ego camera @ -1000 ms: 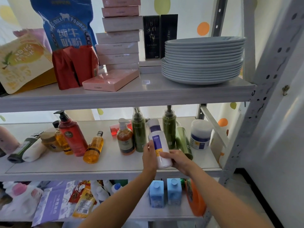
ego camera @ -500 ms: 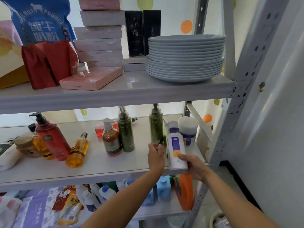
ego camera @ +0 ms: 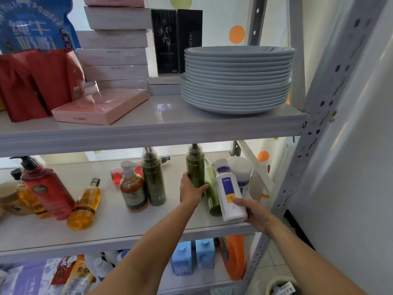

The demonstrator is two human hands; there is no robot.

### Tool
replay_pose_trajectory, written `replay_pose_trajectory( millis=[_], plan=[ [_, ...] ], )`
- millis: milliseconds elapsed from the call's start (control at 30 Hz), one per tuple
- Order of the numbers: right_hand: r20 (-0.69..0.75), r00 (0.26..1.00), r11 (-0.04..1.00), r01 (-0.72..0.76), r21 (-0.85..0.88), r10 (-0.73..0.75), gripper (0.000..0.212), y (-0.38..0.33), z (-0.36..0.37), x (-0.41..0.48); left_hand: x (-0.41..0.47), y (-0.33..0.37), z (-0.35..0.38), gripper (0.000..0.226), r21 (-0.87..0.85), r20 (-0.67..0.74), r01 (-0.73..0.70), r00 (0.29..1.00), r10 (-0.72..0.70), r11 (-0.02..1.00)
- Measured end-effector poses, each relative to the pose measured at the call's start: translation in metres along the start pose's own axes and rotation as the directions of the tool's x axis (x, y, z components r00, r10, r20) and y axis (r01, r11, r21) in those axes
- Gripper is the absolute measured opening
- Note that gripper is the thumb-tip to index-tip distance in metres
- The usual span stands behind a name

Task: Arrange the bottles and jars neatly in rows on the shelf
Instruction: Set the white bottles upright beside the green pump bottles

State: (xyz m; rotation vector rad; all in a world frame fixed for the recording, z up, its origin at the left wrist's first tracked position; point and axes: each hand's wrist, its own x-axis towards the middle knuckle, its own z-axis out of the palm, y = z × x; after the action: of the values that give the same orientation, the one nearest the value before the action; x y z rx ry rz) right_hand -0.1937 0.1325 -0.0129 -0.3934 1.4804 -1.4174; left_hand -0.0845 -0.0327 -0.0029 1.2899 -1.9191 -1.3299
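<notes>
The left hand [ego camera: 192,191] grips a green pump bottle [ego camera: 195,167] low on its body, with the fingers and thumb curled round it. The bottle stands upright toward the right of the middle shelf [ego camera: 127,222]. The right hand [ego camera: 253,211] holds a white bottle [ego camera: 228,192] at its lower end, the thumb on the front. This bottle has a blue and yellow label and is tilted, the cap pointing to the back. Its base is at the front right corner of the middle shelf, and I cannot tell if it touches the board. Between the two held bottles is a pale green bottle [ego camera: 212,188], slanted, close against the white bottle. Just behind the white bottle stands a white jar [ego camera: 239,169].

To the left on the same shelf a second green bottle [ego camera: 153,179] stands upright, and a brown pump bottle [ego camera: 133,190] stands just beside it. Behind these is a small red item [ego camera: 116,175]. Further left an orange bottle [ego camera: 85,205] leans, then come a red pump bottle [ego camera: 45,188], an amber bottle [ego camera: 27,194] and a tan jar [ego camera: 10,201] at the edge of the view.

The upper shelf [ego camera: 170,128] carries a stack of plates [ego camera: 237,79], a pink box [ego camera: 100,107], a pile of grey boxes [ego camera: 114,50], black boxes [ego camera: 165,41], red bags [ego camera: 38,81] and a blue bag [ego camera: 32,24]. On the lower shelf stand two blue bottles [ego camera: 182,260] and an orange container [ego camera: 234,256]
</notes>
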Motion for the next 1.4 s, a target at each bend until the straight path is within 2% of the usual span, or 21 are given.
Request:
replay_pose_trajectory(
  millis=[167,333,533,667,800,933,1033,1167,1300,1400],
  plan=[
    [0.003,0.999,0.999,-0.033,0.014,0.033,0.054,-0.007,-0.003,0.004,0.010,-0.001,0.006,0.068,-0.064,0.011,0.052,0.999,-0.052,0.997],
    [0.015,0.998,0.998,-0.059,0.035,0.058,0.051,-0.009,-0.008,0.010,0.015,-0.011,0.006,0.061,-0.001,0.050,0.093,0.994,-0.093,0.996],
    [0.034,0.997,0.997,-0.064,0.031,0.063,0.046,-0.013,-0.009,0.010,0.018,-0.019,0.001,0.047,0.102,0.060,0.008,0.998,-0.014,0.995],
    [0.047,0.997,0.998,-0.063,0.030,0.062,0.043,-0.016,-0.008,0.011,0.014,-0.019,0.002,0.043,0.178,0.002,-0.007,1.000,0.007,0.984],
    [0.069,0.995,0.996,-0.078,0.053,0.074,0.042,-0.016,-0.006,0.013,0.012,-0.020,-0.004,0.042,0.230,-0.025,0.007,1.000,-0.001,0.973],
    [0.088,0.993,0.994,-0.081,0.078,0.074,0.031,-0.016,-0.001,0.013,0.011,-0.026,-0.013,0.043,0.254,-0.061,0.021,0.998,-0.006,0.967],
    [0.116,0.990,0.991,-0.088,0.098,0.077,0.042,-0.017,0.003,0.016,0.010,-0.031,-0.022,0.045,0.264,-0.085,0.033,0.996,-0.011,0.964],
    [0.152,0.985,0.987,-0.099,0.130,0.079,0.046,-0.015,0.006,0.019,0.007,-0.037,-0.031,0.046,0.257,-0.106,0.060,0.994,-0.034,0.964],
    [0.166,0.984,0.982,-0.092,0.164,0.065,0.054,-0.011,0.008,0.020,-0.001,-0.041,-0.025,0.053,0.170,-0.141,0.141,0.983,-0.117,0.975],
    [0.160,0.985,0.978,-0.089,0.189,0.059,0.053,-0.007,0.006,0.020,-0.018,-0.043,-0.008,0.059,0.079,-0.260,0.228,0.944,-0.201,0.970]
  ],
)
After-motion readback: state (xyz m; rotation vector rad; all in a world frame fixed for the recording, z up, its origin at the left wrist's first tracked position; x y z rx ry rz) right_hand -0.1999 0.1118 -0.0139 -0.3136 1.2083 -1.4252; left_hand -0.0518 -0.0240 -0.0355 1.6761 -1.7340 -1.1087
